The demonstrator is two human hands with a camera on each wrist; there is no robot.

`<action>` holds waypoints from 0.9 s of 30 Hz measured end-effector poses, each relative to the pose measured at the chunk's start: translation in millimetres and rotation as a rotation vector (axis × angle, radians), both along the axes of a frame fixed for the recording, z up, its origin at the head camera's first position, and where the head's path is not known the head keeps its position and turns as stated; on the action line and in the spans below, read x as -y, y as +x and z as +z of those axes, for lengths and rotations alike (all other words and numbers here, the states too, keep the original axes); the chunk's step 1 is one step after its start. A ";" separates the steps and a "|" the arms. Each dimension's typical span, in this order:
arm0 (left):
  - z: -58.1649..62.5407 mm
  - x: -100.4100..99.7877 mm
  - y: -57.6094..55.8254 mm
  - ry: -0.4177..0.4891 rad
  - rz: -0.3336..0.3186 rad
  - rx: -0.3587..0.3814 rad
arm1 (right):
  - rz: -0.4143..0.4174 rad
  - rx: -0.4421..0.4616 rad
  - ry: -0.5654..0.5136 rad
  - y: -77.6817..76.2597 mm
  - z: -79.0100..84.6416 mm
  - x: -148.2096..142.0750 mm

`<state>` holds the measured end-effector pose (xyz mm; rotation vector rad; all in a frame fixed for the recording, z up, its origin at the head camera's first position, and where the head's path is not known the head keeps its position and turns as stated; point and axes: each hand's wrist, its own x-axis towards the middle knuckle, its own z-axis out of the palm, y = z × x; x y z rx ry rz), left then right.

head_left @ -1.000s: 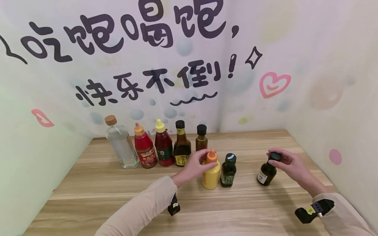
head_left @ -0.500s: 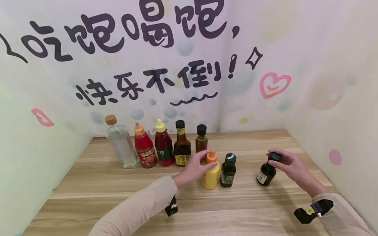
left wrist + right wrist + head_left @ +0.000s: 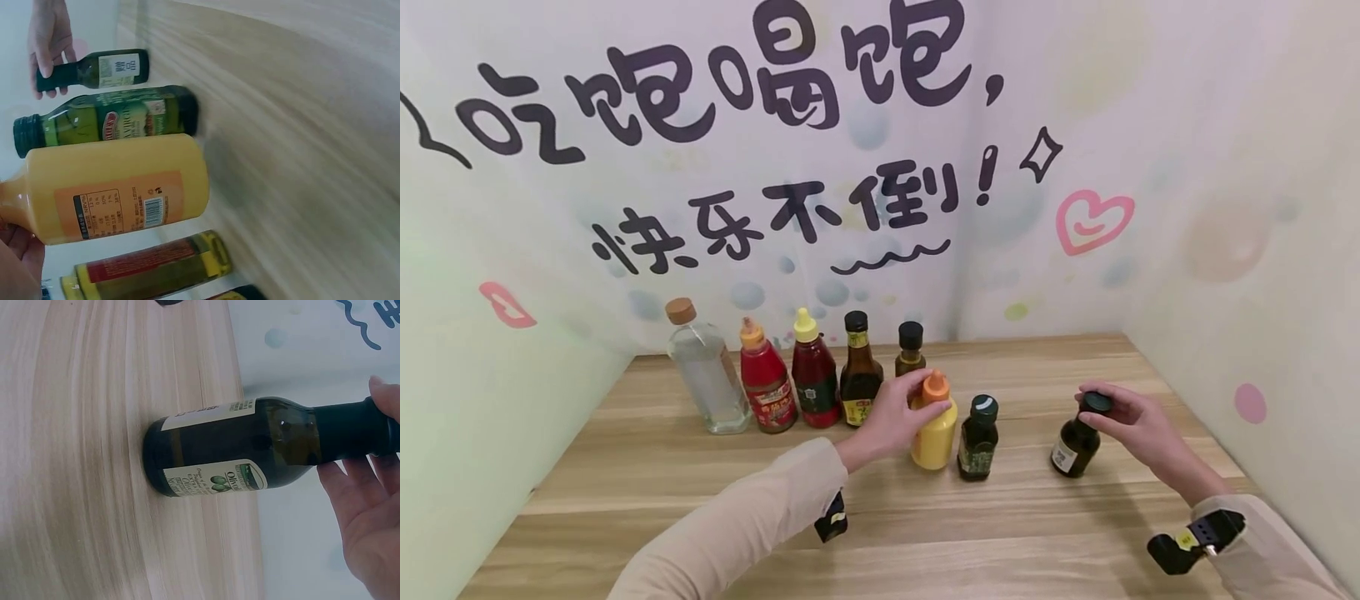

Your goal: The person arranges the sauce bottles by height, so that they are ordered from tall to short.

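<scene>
My left hand holds a yellow squeeze bottle by its orange nozzle cap, upright and close over the wooden table. In the left wrist view the yellow bottle shows an orange label with a barcode. On the right, my right hand grips a small dark olive oil bottle around its black-capped neck. This bottle stands slightly tilted, its base at the tabletop, and its cream label with olives faces the right wrist camera. Between the hands stands a green bottle of olive oil with a dark cap.
Along the back left stand a clear bottle, a red ketchup bottle, a dark red squeeze bottle and a brown sauce bottle. Another black-capped bottle is partly hidden behind my left hand. A printed cloth hangs behind the table.
My left hand has raised the yellow squeeze bottle slightly, so its base now sits higher than the green bottle's. The right hand and its bottle have stayed in place. The head view has tilted slightly.
</scene>
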<state>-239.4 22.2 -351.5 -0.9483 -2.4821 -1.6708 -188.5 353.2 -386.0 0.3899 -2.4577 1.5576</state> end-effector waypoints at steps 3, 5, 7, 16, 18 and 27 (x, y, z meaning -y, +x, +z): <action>0.7 -1.8 -5.5 -0.002 0.027 -0.009 | -0.001 0.017 0.003 -0.9 0.3 1.5; -1.3 -3.7 -10.7 -0.006 0.039 -0.016 | -0.004 0.031 0.009 -1.4 1.0 2.0; 0.2 -5.7 -11.8 -0.010 0.045 -0.018 | -0.003 0.035 0.014 -1.7 1.0 1.9; 0.5 -22.9 -24.9 -0.052 0.077 -0.075 | -0.004 0.033 0.009 0.5 0.7 0.3; -0.5 -26.9 -28.8 -0.056 0.085 -0.107 | -0.003 0.029 0.006 1.6 1.0 1.1; -5.4 -40.8 -40.4 -0.082 0.146 -0.057 | -0.007 0.033 0.010 2.0 1.6 1.1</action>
